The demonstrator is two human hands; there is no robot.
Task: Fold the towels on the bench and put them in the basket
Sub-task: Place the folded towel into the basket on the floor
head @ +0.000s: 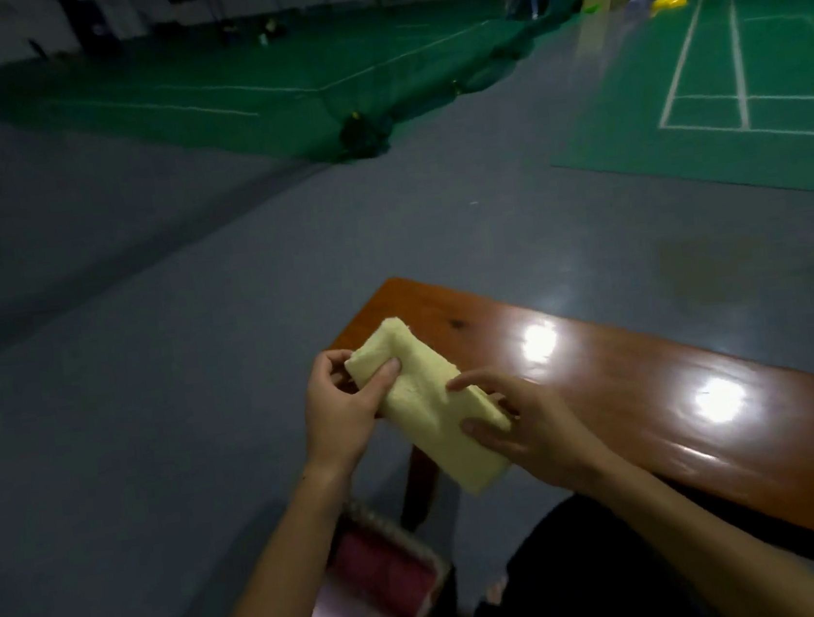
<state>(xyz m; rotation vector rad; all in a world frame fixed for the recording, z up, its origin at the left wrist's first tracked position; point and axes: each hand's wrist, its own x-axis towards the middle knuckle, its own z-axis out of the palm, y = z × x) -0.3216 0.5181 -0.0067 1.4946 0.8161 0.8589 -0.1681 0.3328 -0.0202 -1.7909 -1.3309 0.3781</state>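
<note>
While both hands hold the yellow towel (429, 407) in a long, narrow folded strip, the folding of this piece looks close to finished, with perhaps one more fold across its length left before it goes into the basket. The left hand (340, 407) makes its grip at the far end of the strip: the thumb lies curled over the top face and the fingers wrap round the edge from the outer side, so that end is pinched firmly. The right hand (525, 426) makes a looser grip at the near half: its thumb presses on the top face, the forefinger stretches out almost straight over the cloth, and the other fingers curl under the towel's far edge. Between the two grips the towel runs aslant, its far end lying over the corner of the table (655, 371) and its near end hanging off the table's front edge, beyond the right hand's thumb.

Both forearms reach forward from the lower edge of the view, the left one rising steeply, the right one lying lower along the table's front edge.

Below the left forearm stands the basket (417, 550) on the floor, close to the table leg; inside it lie folded cloths in dark red and pale pink, so I judge that some towels are already put away. To the right of the grips the table top shows only glossy wood with two lamp reflections; whether more towels wait farther along cannot be told.
</note>
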